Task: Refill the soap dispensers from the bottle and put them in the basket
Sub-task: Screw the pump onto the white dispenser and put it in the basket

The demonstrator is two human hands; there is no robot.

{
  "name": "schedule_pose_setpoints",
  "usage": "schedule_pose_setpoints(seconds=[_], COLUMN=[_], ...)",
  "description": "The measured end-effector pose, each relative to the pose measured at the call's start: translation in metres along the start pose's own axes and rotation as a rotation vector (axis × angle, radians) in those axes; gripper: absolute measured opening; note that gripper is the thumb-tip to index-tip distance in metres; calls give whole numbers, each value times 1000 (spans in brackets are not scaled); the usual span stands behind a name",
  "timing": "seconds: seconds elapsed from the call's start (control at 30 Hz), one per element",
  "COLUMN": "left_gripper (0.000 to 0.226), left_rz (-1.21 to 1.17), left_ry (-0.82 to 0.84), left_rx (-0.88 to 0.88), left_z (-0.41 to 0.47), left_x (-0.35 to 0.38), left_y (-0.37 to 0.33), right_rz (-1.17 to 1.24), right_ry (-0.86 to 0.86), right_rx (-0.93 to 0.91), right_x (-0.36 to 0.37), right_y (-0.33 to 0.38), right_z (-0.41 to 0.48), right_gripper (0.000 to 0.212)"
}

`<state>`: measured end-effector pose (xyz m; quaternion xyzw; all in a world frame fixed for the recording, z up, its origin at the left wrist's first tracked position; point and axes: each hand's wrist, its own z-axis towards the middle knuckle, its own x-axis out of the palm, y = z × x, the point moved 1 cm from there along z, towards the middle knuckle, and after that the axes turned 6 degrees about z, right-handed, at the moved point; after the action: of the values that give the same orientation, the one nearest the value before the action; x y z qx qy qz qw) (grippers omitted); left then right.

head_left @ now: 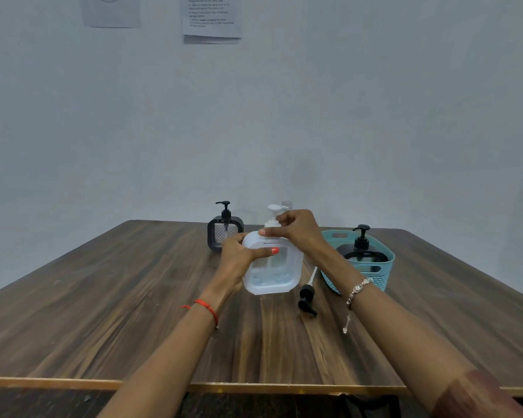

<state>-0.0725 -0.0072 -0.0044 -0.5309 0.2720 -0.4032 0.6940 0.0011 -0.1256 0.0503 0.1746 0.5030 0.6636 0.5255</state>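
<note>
A white soap dispenser (274, 273) stands at the middle of the wooden table (103, 312). My left hand (242, 254) grips its left side, thumb across the front. My right hand (299, 229) is closed around the neck of its white pump (274, 211). A black dispenser (225, 232) stands behind to the left. Another black dispenser (361, 251) sits inside the teal basket (384, 274) on the right. A loose black pump (307, 298) with its tube lies on the table between the white dispenser and the basket. The clear bottle's threaded neck (287, 204) shows behind my right hand.
The table's front edge (73, 383) runs across the bottom of the view. A pale wall rises right behind the table, with paper notices (212, 19) pinned high up. Bare wood lies to the left and in front of the dispensers.
</note>
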Motion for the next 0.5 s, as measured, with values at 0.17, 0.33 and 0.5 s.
schedule_pose_setpoints(seconds=[0.17, 0.33, 0.5], left_gripper=[43, 45, 43], left_rz=[95, 69, 18], left_ry=[-52, -12, -15], left_rx=[39, 10, 0], left_z=[0, -1, -4], left_x=[8, 1, 8], left_y=[-1, -1, -2], right_rz=[-106, 74, 48], right_ry=[-182, 203, 5], right_rx=[-96, 16, 43], right_x=[10, -12, -9], right_y=[-6, -5, -5], right_z=[-5, -3, -7], right_gripper=[39, 32, 25])
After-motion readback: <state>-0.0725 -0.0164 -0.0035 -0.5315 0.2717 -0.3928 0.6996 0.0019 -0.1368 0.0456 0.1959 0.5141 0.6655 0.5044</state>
